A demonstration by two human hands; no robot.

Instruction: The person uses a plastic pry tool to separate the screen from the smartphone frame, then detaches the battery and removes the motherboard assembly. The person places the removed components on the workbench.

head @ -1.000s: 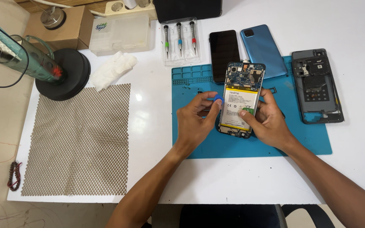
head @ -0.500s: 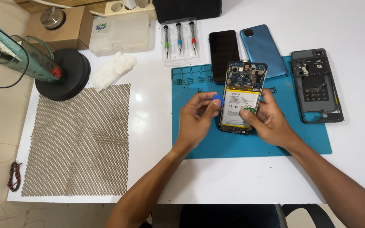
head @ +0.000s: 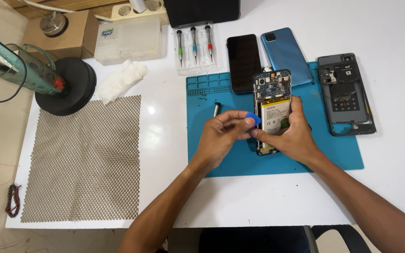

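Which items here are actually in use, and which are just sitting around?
In use:
- left hand pinching a blue pick
- right hand steadying the opened phone
- blue mat under the phone

Lying about:
- loose screwdriver on the mat
- three screwdrivers in a clear case
- black screen panel
- blue back cover
- grey frame
- mesh sheet
- white tissue

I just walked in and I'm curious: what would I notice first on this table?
Right in the middle, on the blue mat, lies an opened phone with its insides and battery showing. The right hand steadies it while the left hand pinches a small blue pick at its edge. Behind it lie a dark screen and a blue back cover, and left of the mat is a big mesh sheet.
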